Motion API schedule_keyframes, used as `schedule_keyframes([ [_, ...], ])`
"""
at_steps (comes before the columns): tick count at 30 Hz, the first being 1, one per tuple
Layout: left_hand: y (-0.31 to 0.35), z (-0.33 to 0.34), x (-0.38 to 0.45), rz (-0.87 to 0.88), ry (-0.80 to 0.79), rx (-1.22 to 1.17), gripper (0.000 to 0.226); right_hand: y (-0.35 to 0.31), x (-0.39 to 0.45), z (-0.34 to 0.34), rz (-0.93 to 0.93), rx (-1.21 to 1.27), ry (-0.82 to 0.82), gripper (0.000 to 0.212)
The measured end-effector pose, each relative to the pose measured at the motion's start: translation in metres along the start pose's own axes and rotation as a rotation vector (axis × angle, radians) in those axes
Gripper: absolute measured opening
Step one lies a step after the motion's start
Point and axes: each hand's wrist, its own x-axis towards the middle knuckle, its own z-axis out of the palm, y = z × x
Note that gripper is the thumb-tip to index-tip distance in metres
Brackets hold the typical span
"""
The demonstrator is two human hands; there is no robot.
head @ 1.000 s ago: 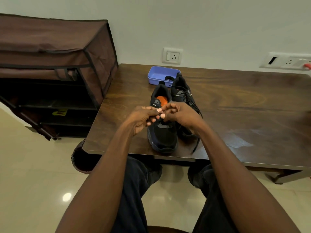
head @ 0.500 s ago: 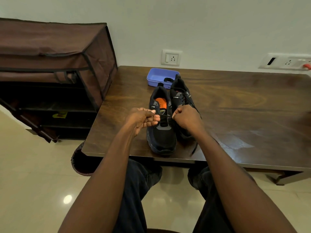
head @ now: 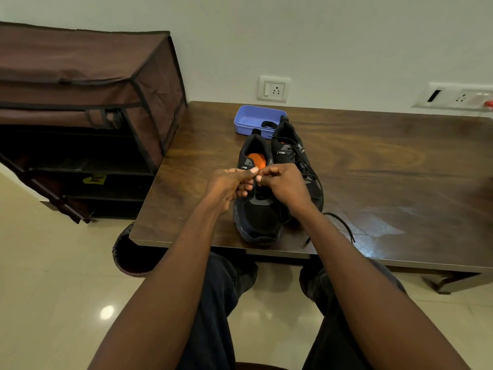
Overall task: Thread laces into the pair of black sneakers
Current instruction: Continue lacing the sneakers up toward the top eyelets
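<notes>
Both hands' fingers (head: 252,170) pinching lace (head: 256,188) ends together over L sneaker (head: 257,209), R sneaker (head: 296,153) alongside.

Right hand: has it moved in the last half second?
Yes. The right hand has shifted left over the left sneaker, closing the gap to the left hand; their fingertips now meet above the sneaker's tongue, just below its orange insole.
</notes>
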Motion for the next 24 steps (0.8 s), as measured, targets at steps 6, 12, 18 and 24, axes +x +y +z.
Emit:
schedule_keyframes([
  [6, -0.009, 0.002, 0.015, -0.007, 0.186, 0.222, 0.021, 0.012, 0.015, 0.008, -0.169, -0.489, 0.109, 0.022],
  [12, -0.016, 0.000, 0.024, -0.019, 0.203, 0.278, 0.022, 0.009, 0.018, 0.015, -0.172, -0.671, 0.144, 0.012],
  [18, -0.019, 0.000, 0.026, 0.016, 0.215, 0.284, 0.023, 0.011, 0.022, 0.021, -0.127, -0.687, 0.079, 0.004],
  [24, -0.023, -0.002, 0.029, 0.030, 0.211, 0.282, 0.022, 0.008, 0.021, 0.013, 0.153, -0.101, -0.119, 0.034],
])
